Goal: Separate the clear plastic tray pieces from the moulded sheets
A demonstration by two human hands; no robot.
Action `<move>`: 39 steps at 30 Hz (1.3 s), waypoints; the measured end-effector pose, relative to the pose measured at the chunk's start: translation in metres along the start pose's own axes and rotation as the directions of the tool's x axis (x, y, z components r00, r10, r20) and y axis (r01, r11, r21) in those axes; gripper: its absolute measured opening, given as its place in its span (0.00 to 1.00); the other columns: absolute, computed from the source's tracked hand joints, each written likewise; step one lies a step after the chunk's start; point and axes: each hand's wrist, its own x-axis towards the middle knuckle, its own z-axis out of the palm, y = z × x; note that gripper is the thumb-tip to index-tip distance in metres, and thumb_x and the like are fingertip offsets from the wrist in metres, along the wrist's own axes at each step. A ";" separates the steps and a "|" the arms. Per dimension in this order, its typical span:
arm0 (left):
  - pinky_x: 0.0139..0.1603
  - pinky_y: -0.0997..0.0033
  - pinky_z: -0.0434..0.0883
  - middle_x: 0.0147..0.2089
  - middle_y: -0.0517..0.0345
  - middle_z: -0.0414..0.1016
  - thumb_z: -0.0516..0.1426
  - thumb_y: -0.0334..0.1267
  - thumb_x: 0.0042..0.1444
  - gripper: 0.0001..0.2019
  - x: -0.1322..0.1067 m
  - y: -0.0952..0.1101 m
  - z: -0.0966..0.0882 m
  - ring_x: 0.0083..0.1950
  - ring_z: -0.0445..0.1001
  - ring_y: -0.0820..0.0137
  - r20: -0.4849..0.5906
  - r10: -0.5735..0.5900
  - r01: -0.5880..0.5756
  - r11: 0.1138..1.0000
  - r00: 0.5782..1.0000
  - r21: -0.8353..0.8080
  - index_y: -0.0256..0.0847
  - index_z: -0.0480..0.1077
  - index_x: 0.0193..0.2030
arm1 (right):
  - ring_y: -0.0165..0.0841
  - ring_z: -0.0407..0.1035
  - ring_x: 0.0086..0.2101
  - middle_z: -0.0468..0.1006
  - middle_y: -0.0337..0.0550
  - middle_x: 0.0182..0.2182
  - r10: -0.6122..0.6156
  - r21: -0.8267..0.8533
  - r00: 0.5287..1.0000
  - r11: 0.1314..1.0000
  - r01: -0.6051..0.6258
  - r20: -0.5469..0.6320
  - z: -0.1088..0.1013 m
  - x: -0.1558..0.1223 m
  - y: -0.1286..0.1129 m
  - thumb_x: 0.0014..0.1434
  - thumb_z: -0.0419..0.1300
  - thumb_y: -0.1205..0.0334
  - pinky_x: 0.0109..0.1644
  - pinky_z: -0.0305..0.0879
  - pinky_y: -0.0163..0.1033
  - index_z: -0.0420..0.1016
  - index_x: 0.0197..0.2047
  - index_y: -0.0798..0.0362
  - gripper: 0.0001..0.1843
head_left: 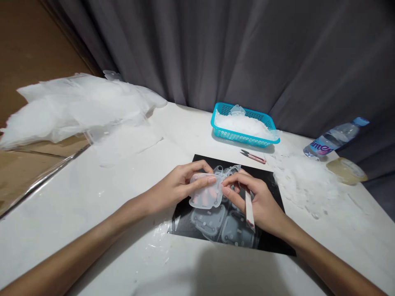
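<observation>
A translucent, rounded plastic piece (205, 198) is pinched between the thumb and fingers of my left hand (195, 176); the fingers behind show through it. At its right edge, the thumb and forefinger of my right hand (249, 191) press together. A slim white stick with reddish edges (249, 211) lies against my right palm, its lower end sticking out; its other end is hidden. Curly clear trimmings (230, 169) bunch just behind the piece. Below both hands, several similar translucent pieces (209, 220) rest on a black sheet (268, 242).
A blue basket (243, 139) at the back holds white translucent material. Thread snips (253, 156) lie in front of it. Plastic scraps (305, 181), a tape roll (347, 170) and a tilted water bottle (335, 139) are at right. White plastic sheets (80, 107) are heaped at left.
</observation>
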 end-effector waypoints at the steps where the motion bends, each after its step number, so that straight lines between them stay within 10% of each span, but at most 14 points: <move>1: 0.30 0.78 0.64 0.33 0.63 0.71 0.60 0.49 0.69 0.14 0.000 0.000 0.000 0.31 0.67 0.76 0.008 -0.008 0.009 1.000 1.000 -0.018 0.38 0.73 0.42 | 0.31 0.66 0.34 0.71 0.37 0.33 0.005 -0.001 1.000 1.000 -0.005 -0.002 0.000 -0.001 0.000 0.68 0.64 0.60 0.40 0.62 0.38 0.81 0.43 0.48 0.04; 21: 0.37 0.70 0.80 0.34 0.57 0.81 0.59 0.51 0.70 0.16 0.002 -0.005 0.015 0.34 0.80 0.69 0.076 -0.131 0.145 0.961 0.989 -0.234 0.41 0.65 0.41 | 0.31 0.66 0.29 0.80 0.38 0.29 0.209 0.136 0.973 0.966 -0.221 0.093 -0.022 0.013 0.010 0.63 0.69 0.51 0.34 0.58 0.38 0.83 0.38 0.51 0.11; 39: 0.31 0.77 0.70 0.30 0.63 0.73 0.55 0.54 0.72 0.16 -0.001 -0.009 0.021 0.29 0.72 0.74 0.093 -0.187 0.201 0.962 0.978 -0.186 0.42 0.64 0.44 | 0.35 0.74 0.41 0.80 0.42 0.39 -0.261 -0.184 0.961 0.944 0.274 0.092 -0.018 0.009 0.009 0.71 0.62 0.62 0.47 0.67 0.41 0.79 0.44 0.49 0.03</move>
